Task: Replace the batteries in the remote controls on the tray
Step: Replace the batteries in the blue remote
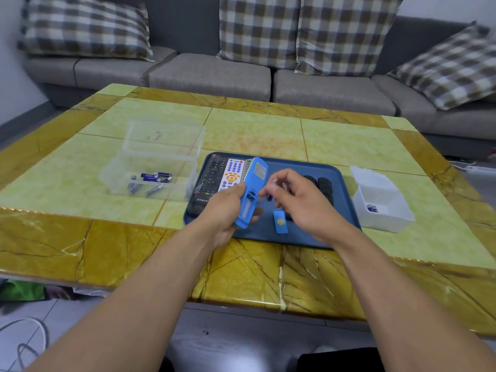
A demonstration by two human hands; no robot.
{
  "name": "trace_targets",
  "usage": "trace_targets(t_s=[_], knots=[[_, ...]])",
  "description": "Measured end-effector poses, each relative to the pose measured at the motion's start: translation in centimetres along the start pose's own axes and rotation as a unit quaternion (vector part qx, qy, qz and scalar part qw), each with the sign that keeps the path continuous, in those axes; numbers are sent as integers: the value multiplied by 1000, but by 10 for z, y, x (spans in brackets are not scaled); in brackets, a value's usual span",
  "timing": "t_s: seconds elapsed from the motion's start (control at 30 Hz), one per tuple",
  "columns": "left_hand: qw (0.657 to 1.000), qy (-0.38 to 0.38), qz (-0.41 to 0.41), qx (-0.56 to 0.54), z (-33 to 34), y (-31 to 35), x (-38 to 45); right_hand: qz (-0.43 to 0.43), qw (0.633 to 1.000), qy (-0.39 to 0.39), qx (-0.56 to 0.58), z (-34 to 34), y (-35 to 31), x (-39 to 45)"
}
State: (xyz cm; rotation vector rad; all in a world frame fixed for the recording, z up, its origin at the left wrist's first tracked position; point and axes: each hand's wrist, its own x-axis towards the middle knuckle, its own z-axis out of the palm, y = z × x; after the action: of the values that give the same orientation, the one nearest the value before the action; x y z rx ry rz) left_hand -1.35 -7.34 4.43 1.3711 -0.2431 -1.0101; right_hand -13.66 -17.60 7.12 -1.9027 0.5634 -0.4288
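My left hand (228, 208) grips a blue remote (253, 183) back side up above the dark blue tray (338, 178), its battery bay uncovered. The small blue battery cover (280, 222) lies loose on the tray just right of it. My right hand (300, 202) hovers beside the bay, fingers pinched on a small battery (269, 197) that is blurred and mostly hidden. A black remote (212, 175) and a white remote with orange buttons (232, 174) lie at the tray's left. Another black remote (323, 185) is partly hidden behind my right hand.
A clear lidded box (158, 167) left of the tray holds several blue batteries (154, 178). A small white box (381, 205) to the right holds a few batteries (372, 208). The yellow tiled table (268, 130) fronts a grey sofa (214, 73) with plaid cushions.
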Motion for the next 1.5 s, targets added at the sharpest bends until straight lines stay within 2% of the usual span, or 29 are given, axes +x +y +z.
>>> trace_targets(t_s=[0.07, 0.1, 0.17, 0.37, 0.43, 0.47, 0.53, 0.6, 0.73, 0.87, 1.03, 1.33, 1.4, 1.5], knots=[[1000, 8, 14, -6, 1, 0, 2, 93, 981, 25, 167, -11, 1, 1], [1000, 9, 20, -12, 3, 0, 4, 136, 967, 42, 212, -18, 3, 1], [999, 14, 28, -21, 8, -1, 6, 195, 954, 65, 219, -29, 7, 1], [999, -8, 34, -24, 36, -3, 11, 189, 967, 154, 80, -90, 15, -8], [999, -19, 37, -19, 45, -5, 11, 197, 960, 197, -18, -125, 23, -7], [999, -23, 39, -17, 49, -5, 11, 208, 951, 201, -110, -142, 29, -6], [999, -33, 41, -14, 57, -7, 10, 233, 902, 163, -326, -166, 38, -4], [998, -37, 40, -14, 62, -8, 11, 247, 850, 115, -450, -177, 46, 1], [998, -31, 47, -20, 68, -9, 14, 296, 784, 31, -545, -178, 61, 10], [998, -37, 47, -16, 71, -10, 17, 327, 758, 38, -563, -171, 66, 15], [998, -47, 51, -11, 70, -11, 21, 361, 758, 53, -541, -166, 76, 19], [998, -27, 53, -3, 64, -11, 30, 386, 743, 27, -546, -167, 57, 18], [999, -16, 45, 1, 64, -11, 29, 368, 757, 37, -539, -169, 49, 16], [999, -20, 28, -29, 61, -6, 23, 310, 826, 121, -455, -174, 41, 20]])
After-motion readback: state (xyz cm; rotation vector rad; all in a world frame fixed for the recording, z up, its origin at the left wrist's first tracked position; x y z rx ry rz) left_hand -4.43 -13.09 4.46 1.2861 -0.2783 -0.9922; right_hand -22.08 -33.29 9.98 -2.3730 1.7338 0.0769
